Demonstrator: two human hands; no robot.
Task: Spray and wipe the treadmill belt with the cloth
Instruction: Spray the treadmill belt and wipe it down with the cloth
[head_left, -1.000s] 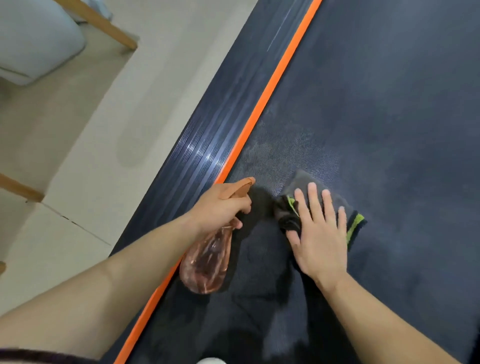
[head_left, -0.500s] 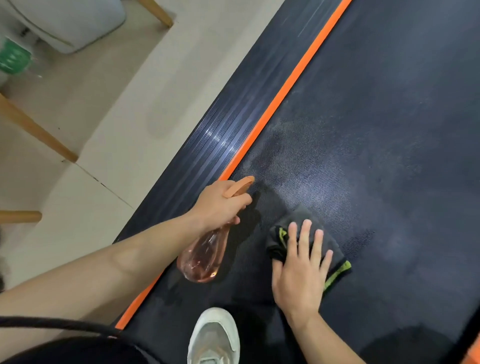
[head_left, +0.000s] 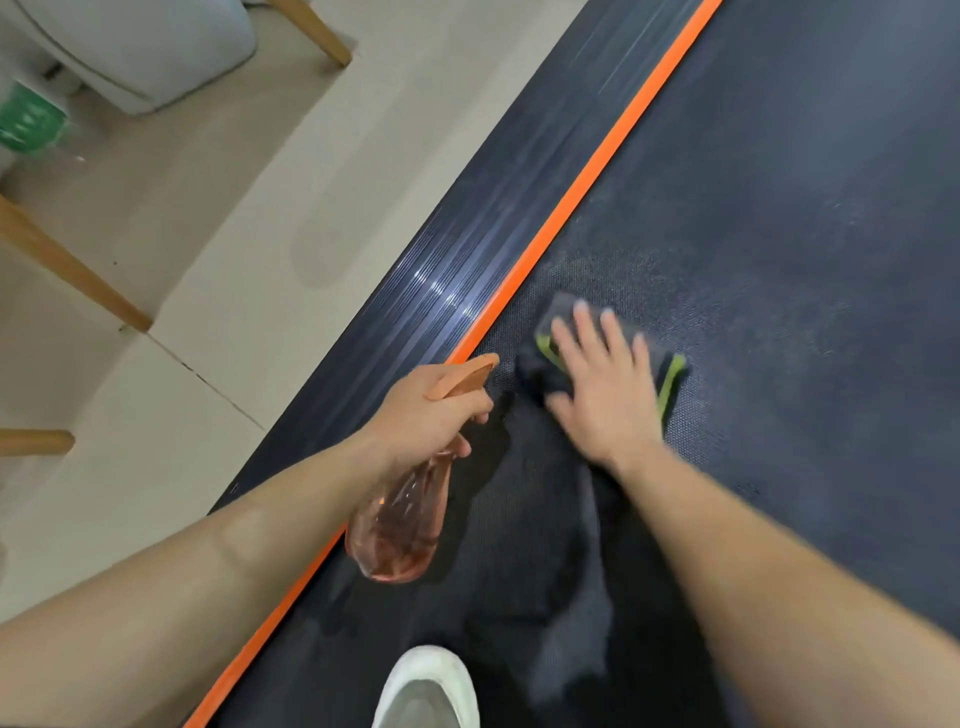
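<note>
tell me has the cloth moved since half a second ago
Yes. The cloth, under the right hand, has slid up the belt and closer to the orange stripe.

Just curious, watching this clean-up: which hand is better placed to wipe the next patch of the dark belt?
The right hand, probably. It lies flat on the dark cloth with green edging, pressed to the dark textured treadmill belt. The left hand is wrapped round the translucent pink spray bottle.
</note>
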